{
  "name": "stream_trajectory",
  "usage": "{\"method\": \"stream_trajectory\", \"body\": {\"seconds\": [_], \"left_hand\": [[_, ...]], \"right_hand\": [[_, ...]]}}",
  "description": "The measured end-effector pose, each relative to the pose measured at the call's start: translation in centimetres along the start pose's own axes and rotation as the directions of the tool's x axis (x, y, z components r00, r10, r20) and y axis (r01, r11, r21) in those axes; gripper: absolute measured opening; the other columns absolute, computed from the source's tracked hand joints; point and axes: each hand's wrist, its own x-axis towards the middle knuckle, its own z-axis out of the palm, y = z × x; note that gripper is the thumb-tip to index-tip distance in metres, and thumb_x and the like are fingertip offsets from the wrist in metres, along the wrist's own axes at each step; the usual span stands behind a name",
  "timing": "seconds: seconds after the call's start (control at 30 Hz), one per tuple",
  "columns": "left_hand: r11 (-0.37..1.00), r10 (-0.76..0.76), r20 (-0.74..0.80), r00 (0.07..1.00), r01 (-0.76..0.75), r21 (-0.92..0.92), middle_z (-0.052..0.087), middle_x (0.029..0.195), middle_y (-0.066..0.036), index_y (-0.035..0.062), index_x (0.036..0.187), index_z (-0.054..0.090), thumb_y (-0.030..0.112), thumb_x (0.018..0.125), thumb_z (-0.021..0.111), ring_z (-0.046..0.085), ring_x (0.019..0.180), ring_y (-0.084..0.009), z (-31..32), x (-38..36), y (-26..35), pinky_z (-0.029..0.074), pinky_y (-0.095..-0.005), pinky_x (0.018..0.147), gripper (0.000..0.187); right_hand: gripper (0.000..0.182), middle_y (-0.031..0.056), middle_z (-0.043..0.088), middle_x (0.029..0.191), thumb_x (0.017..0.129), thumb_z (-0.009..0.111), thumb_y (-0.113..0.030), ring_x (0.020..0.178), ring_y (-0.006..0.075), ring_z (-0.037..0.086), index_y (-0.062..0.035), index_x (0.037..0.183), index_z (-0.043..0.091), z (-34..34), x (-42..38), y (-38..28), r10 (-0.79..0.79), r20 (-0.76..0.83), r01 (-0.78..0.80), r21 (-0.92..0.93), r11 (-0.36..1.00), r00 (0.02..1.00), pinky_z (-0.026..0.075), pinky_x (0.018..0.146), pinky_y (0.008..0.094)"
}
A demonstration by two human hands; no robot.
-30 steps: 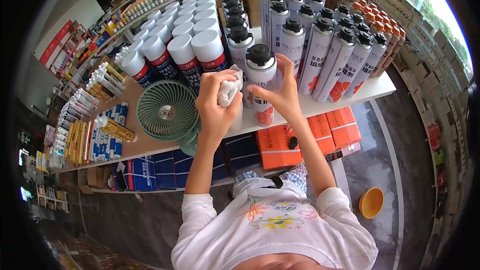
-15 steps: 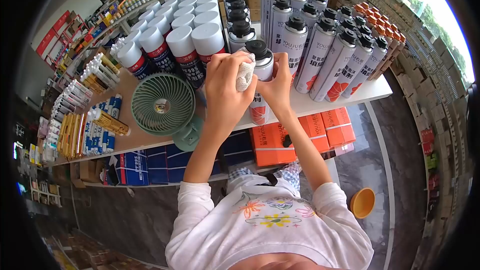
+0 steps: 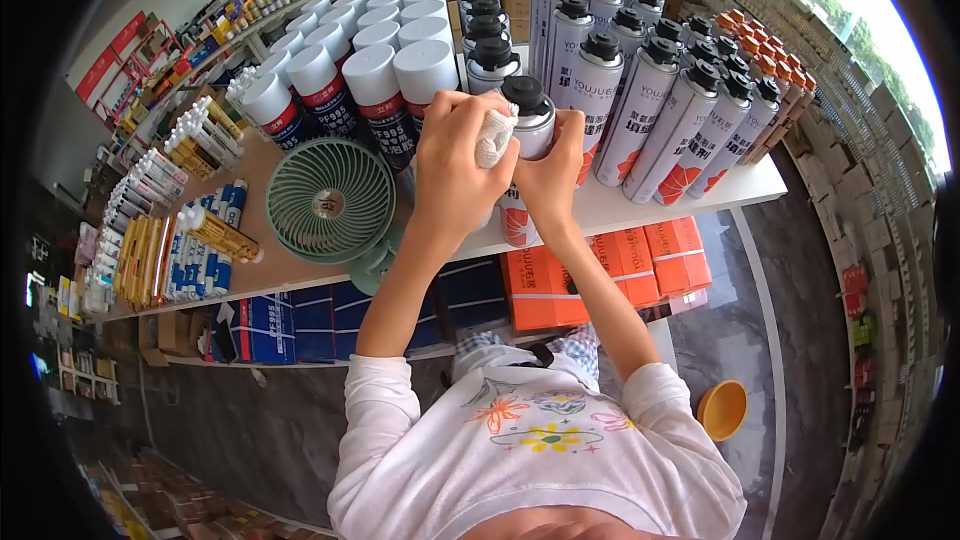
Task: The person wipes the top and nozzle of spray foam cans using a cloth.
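Note:
My left hand is closed on a crumpled white cloth, which it presses against the upper side of a white spray foam can. The can stands upright near the shelf's front edge, its black cap uncovered and a red-orange pattern low on its body. Wrapped around the can's other side is my right hand, steadying it. My hands hide much of the can's middle. More foam cans of the same kind stand in rows just behind and to the right.
White-capped spray cans fill the area left of my hands. A green fan stands at the front edge, beside sealant tubes. Orange boxes and blue boxes sit below. A yellow bowl lies on the floor.
The view has shifted slightly. The cloth and left fingers sit a little differently against the can, while both hands keep their holds.

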Motion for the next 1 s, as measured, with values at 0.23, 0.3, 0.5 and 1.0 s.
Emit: {"method": "stream_trajectory", "body": {"seconds": [0.23, 0.3, 0.5, 1.0], "left_hand": [[0.971, 0.231, 0.041, 0.972, -0.233, 0.047, 0.069, 0.103, -0.006, 0.0049, 0.096, 0.061, -0.004, 0.066, 0.075, 0.061, 0.09, -0.0245, 0.0, -0.1, -1.1, 0.052, -0.0367, 0.078, 0.035], [0.99, 0.142, 0.012, 0.99, -0.142, 0.003, 0.07, 0.1, -0.008, 0.0037, 0.096, 0.061, -0.004, 0.068, 0.072, 0.064, 0.089, -0.0252, -0.1, -0.1, -0.8, 0.053, -0.0358, 0.079, 0.03], [0.984, -0.173, 0.038, 0.984, 0.175, -0.044, 0.068, 0.097, -0.01, 0.0029, 0.093, 0.064, -0.002, 0.072, 0.068, 0.069, 0.088, -0.0261, -1.2, 0.2, -1.3, 0.054, -0.035, 0.077, 0.022], [0.976, 0.215, 0.119, 0.969, -0.216, -0.001, 0.063, 0.092, -0.007, 0.0082, 0.096, 0.065, 0.001, 0.066, 0.077, 0.061, 0.088, -0.026, -0.9, 1.7, -0.8, 0.053, -0.0378, 0.076, 0.033]], "right_hand": [[0.062, 0.0133, 0.049, 0.099, 0.065, 0.089, -0.017, 0.089, 0.0291, 0.055, -0.0011, 0.104, 0.044, -0.3, -0.2, -0.1, -0.001, -0.007, 0.001, -0.003, 1.0, 1.0, 0.049, 0.081, 0.0388], [0.063, 0.013, 0.049, 0.099, 0.065, 0.09, -0.018, 0.088, 0.028, 0.054, -0.0014, 0.104, 0.043, -0.2, 0.0, -0.1, 0.008, 0.001, -0.008, 0.002, 1.0, 1.0, 0.049, 0.081, 0.0388], [0.063, 0.0133, 0.049, 0.099, 0.065, 0.09, -0.02, 0.088, 0.0288, 0.054, -0.0007, 0.104, 0.043, -0.5, 0.0, -0.7, 0.063, 0.012, -0.062, -0.043, 0.997, 0.998, 0.049, 0.08, 0.0392], [0.064, 0.0139, 0.048, 0.098, 0.066, 0.09, -0.019, 0.087, 0.0311, 0.055, -0.0006, 0.105, 0.042, -0.4, 0.0, -0.4, -0.009, -0.004, 0.009, 0.01, 1.0, 1.0, 0.05, 0.079, 0.041]]}}
